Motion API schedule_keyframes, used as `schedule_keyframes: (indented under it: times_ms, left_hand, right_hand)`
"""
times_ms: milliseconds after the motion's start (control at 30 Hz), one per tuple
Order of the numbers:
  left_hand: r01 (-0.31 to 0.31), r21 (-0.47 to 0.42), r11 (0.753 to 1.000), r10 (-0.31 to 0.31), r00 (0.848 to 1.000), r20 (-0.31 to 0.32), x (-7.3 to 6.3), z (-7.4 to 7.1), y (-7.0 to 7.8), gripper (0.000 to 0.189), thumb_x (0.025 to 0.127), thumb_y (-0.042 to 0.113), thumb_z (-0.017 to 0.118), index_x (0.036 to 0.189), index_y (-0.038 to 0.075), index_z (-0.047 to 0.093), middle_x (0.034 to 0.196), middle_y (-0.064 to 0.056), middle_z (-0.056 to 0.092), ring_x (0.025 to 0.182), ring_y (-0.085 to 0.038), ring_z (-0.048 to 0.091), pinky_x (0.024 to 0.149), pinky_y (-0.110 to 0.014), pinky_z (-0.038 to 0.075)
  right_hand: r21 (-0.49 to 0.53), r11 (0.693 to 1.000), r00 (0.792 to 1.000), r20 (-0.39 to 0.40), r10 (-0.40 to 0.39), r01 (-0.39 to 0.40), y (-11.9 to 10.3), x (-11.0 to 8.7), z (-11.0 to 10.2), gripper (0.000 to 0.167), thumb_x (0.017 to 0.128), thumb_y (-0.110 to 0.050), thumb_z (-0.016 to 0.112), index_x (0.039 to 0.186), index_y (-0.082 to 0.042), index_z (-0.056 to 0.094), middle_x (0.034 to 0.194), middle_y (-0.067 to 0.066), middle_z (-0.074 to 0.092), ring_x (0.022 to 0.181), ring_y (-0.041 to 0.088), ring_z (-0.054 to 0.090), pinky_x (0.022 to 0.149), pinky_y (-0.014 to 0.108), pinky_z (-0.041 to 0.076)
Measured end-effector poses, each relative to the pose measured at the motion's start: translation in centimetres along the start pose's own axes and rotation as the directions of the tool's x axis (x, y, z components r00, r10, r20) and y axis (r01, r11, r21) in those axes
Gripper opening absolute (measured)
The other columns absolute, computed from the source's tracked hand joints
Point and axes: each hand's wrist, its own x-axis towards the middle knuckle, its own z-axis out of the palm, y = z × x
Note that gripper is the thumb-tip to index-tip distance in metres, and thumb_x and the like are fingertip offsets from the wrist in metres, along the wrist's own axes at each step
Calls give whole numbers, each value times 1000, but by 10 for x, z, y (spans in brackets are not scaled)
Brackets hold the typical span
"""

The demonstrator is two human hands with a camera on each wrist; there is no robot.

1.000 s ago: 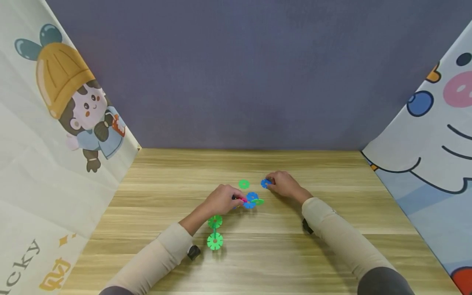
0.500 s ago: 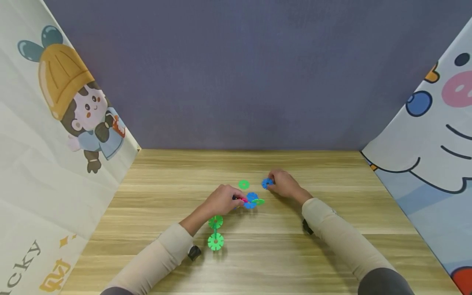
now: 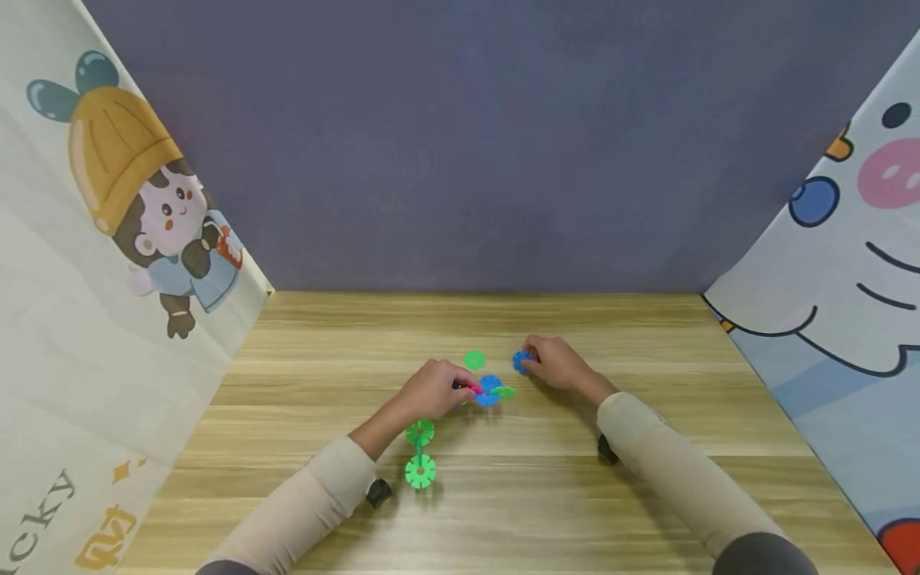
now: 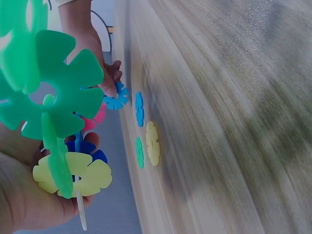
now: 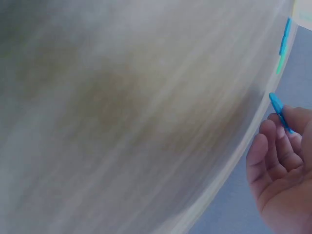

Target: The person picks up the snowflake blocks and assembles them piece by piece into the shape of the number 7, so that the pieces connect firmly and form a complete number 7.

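Observation:
My left hand [image 3: 434, 389] holds a built-up piece made of slotted plastic snowflake discs. In the left wrist view it includes a pale yellow disc [image 4: 95, 178], a dark blue disc [image 4: 88, 147] and green discs [image 4: 80, 92] that rise towards the camera. A pink disc [image 3: 475, 390] shows at the left fingertips, with blue and green discs just beyond it. Green discs [image 3: 420, 471] hang below the left wrist. My right hand [image 3: 559, 363] pinches a single blue snowflake disc [image 3: 521, 363] by its edge, to the right of the built-up piece and apart from it.
Loose on the wooden table [image 3: 539, 495] lie a green disc [image 3: 474, 360], a blue disc [image 4: 140, 109] and a pale yellow disc [image 4: 153, 144]. A grey panel [image 3: 460, 160] stands along the far edge, with printed cloth at both sides.
My right hand has shifted slightly right and towards me with the blue disc, whose tilt has changed a little. My left hand stays almost still.

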Motion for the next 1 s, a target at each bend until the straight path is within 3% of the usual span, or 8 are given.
schedule_keyframes:
  times_ms: [233,400,600,800,1000]
  left_hand:
    - [5,12,1000,-5,1000,-4,1,1,0,12,97,19,70,103,19,81,91,8,77,68,-4,53,69,-23,48]
    - [10,-3,1000,-10,1000,0,1,0,1,13,98,18,70,103,18,81,90,7,77,66,-4,52,66,-23,47]
    - [16,-13,1000,-16,1000,1,1,0,0,13,98,18,69,103,18,81,91,5,77,65,-5,53,64,-22,47]
    - [23,-23,999,-23,1000,-4,2,-2,-1,13,99,19,68,104,18,81,91,2,78,62,-5,52,60,-21,44]
    - [32,-42,999,-32,999,5,3,-2,-3,14,99,19,68,106,17,80,88,-5,78,58,-5,49,54,-19,40]
  right_hand:
    - [85,996,1000,17,-19,18,-5,-9,-6,23,103,-21,60,119,-5,65,67,-2,58,52,9,44,54,25,42]
    - [188,982,999,45,-12,4,-6,-17,-7,23,105,-23,56,120,-9,65,64,-2,60,48,10,46,51,27,44]
    - [318,948,997,73,13,-36,-11,-28,-9,21,105,-21,56,120,-9,65,67,8,66,49,14,52,52,30,50]
    - [440,892,991,120,55,-102,-16,-37,-10,24,105,-17,57,124,-5,62,78,20,68,57,17,58,54,36,55]
    - [505,849,985,143,97,-157,-20,-41,-8,20,104,-16,57,121,-5,62,79,23,67,59,16,60,57,39,59]
